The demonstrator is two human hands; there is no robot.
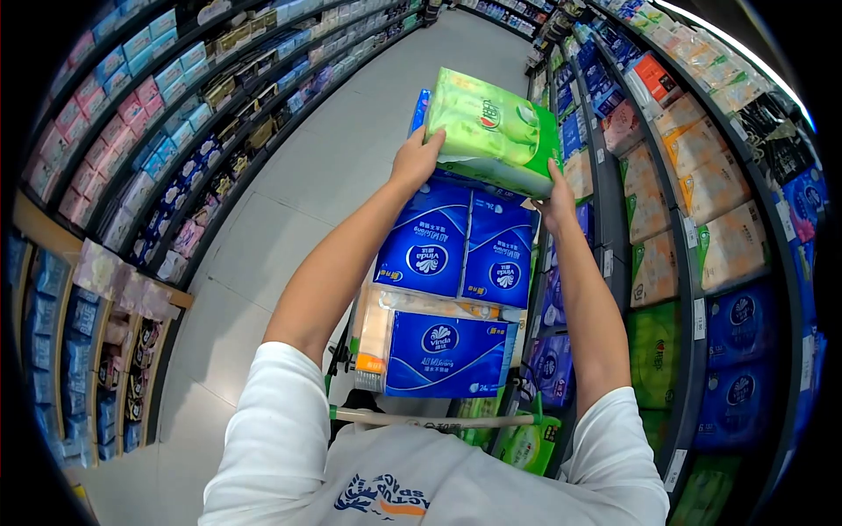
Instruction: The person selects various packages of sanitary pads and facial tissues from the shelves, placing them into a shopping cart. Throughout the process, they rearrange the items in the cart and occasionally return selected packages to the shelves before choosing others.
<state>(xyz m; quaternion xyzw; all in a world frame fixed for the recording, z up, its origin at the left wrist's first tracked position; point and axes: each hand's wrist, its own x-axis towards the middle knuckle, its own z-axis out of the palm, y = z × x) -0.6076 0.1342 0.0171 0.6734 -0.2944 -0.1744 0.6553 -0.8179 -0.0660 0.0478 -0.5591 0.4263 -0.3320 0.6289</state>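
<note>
Between my two hands is a green pack of tissue paper (488,123), held up above the far end of a loaded shopping cart. My left hand (416,159) grips its near left corner, thumb on top. At the right end my right hand (556,198) holds the pack, its thumb along the side. Below lie blue Vinda tissue packs (423,242), and nearer to me another blue Vinda pack (449,352) rests on an orange and cream pack (372,330). A further blue pack (423,109) shows partly behind the green one.
The cart's handle (395,419) crosses in front of my body. On the right, shelves hold orange tissue packs (724,241), green packs (656,355) and blue packs (741,316). Shelves of small pink packs (88,175) and blue packs line the left. A grey tiled aisle floor (289,175) runs ahead.
</note>
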